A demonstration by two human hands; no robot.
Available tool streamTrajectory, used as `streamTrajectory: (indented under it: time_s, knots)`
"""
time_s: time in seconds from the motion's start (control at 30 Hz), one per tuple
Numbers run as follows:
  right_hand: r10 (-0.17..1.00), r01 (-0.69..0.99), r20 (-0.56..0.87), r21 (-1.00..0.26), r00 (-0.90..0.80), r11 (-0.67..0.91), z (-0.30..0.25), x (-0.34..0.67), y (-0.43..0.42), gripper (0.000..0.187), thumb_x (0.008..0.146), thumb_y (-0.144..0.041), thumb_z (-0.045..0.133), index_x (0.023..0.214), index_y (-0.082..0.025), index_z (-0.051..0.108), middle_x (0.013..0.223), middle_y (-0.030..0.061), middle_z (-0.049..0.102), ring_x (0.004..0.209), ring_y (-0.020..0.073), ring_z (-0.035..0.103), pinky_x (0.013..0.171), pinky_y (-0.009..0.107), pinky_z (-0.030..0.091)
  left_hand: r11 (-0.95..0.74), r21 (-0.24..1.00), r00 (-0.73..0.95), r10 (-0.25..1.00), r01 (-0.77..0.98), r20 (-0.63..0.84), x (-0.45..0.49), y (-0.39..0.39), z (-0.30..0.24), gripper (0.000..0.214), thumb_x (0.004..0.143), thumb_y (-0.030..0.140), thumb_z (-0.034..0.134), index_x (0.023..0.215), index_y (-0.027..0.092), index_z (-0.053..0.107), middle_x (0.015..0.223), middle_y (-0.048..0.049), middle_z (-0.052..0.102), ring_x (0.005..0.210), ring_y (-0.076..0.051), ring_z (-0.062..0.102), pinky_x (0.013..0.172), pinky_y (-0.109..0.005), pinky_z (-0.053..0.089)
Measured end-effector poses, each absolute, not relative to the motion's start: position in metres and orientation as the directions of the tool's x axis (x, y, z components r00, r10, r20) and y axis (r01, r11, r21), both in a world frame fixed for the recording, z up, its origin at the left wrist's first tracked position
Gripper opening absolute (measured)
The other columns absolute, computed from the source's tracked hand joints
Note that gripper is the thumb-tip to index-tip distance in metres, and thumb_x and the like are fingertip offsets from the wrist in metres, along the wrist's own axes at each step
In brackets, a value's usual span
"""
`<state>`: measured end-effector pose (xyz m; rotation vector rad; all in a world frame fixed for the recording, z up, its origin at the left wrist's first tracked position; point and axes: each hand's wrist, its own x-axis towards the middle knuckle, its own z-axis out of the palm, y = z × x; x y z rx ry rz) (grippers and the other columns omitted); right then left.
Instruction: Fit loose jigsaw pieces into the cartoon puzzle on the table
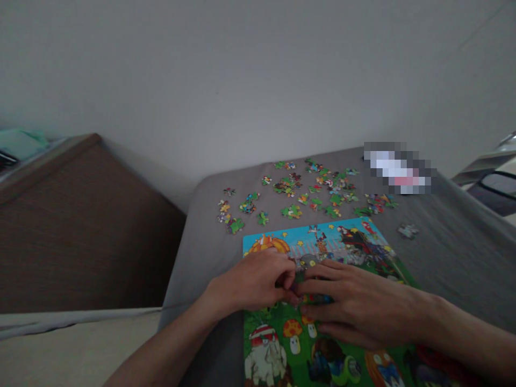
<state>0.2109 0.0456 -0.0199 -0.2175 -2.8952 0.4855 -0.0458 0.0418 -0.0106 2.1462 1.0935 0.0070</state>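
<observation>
A colourful cartoon jigsaw puzzle (296,341) in a flat board lies under both hands, with a blue sky strip along its far edge and green ground nearer me. My left hand (258,277) rests over its left half, fingers curled and thumb pinched toward the index finger. Whatever sits in that pinch is mostly hidden; a small purple bit shows at the fingertips. Spread across the middle of the picture, my right hand (358,303) lies flat, palm down, its fingertips close to the left ones. Loose jigsaw pieces (291,211) are scattered beyond the board.
Grey cloth (205,247) covers the surface, which meets a plain wall at the back. One single piece (408,230) lies right of the board. A blurred-out object (397,169) is at the far right. Brown wooden furniture (80,231) stands on the left.
</observation>
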Motion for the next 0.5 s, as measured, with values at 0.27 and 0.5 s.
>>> streamTrajectory:
  time_s: [0.27, 0.5]
  knots:
    - [0.196, 0.105, 0.213, -0.374, -0.957, 0.921, -0.0251, 0.2102, 0.0452, 0.027, 0.11, -0.027, 0.062, 0.128, -0.021, 0.081, 0.129, 0.0069, 0.079, 0.128, 0.0237, 0.066, 0.115, 0.039, 0.052, -0.422, 0.588, 0.657, 0.706, 0.69, -0.264, -0.0441, 0.0371, -0.0097, 0.03, 0.088, 0.027, 0.095, 0.085, 0.021, 0.065, 0.089, 0.0022, 0.067, 0.086, -0.019, 0.059, 0.075, -0.033, 0.038]
    - [0.197, 0.116, 0.229, -0.326, -0.953, 0.938, -0.027, 0.2101, 0.0439, 0.026, 0.112, -0.025, 0.058, 0.123, -0.021, 0.082, 0.134, 0.005, 0.079, 0.125, 0.0242, 0.068, 0.109, 0.041, 0.054, -0.477, 0.556, 0.676, 0.7, 0.681, -0.228, -0.0446, 0.0366, -0.0132, 0.039, 0.084, 0.042, 0.099, 0.085, 0.021, 0.067, 0.089, 0.0015, 0.069, 0.085, -0.02, 0.06, 0.075, -0.033, 0.04]
